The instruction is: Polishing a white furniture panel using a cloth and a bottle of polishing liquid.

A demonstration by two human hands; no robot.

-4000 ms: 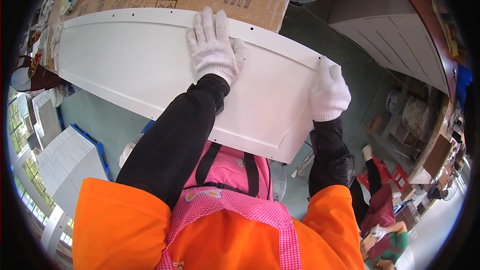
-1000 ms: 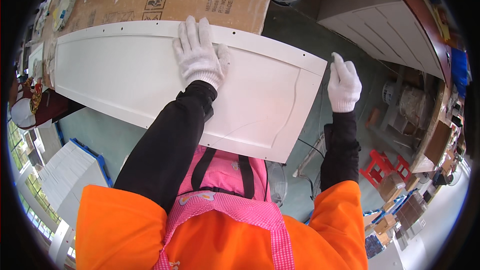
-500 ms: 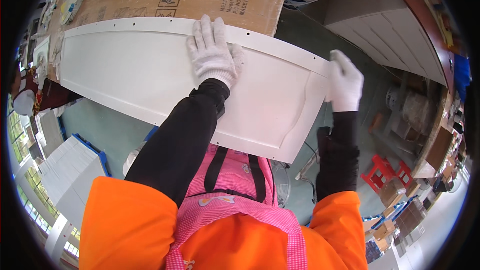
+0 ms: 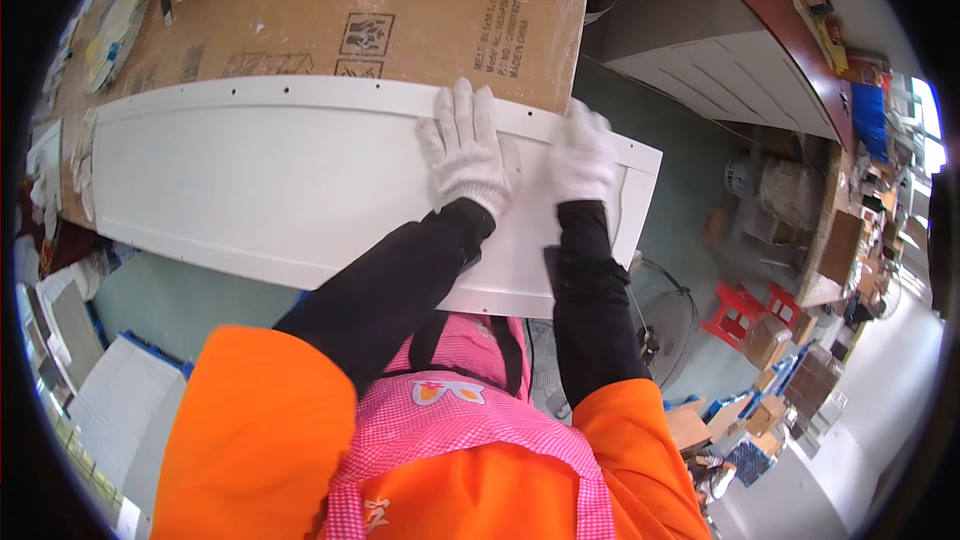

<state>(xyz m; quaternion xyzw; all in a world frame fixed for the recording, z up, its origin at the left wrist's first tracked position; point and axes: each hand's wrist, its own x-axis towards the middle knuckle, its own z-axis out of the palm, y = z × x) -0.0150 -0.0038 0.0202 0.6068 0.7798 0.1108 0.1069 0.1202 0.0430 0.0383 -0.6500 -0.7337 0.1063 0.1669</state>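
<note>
White panel and two gloved hands, seen from above. The long white panel (image 4: 340, 180) lies across the person's front, its far edge overlapping a brown carton (image 4: 270, 10) and its near edge over the person's pink apron (image 4: 460, 352). Small dark holes (image 4: 378, 86) run along the far edge.

Half a second ago the right hand (image 4: 583, 155) is at the panel's right end; now it is over the panel, inward of that end and just beside the left hand (image 4: 468, 160). Both hands are thus at the far part of the panel, and the work in hand appears to centre on this stretch rather than on the corner.

The left grip is spread flat, fingers pointing to the far edge and palm down on the panel, closing on nothing. The right grip is blurred, its fingers seemingly bent; whether it holds anything, or presses on the panel, cannot be told.

Farther out, a round fan (image 4: 668, 325) stands beyond the panel's near right corner, with a red stool (image 4: 733, 315) to its right. A stack of pale boards (image 4: 125, 395) lies to the near left of the panel.
</note>
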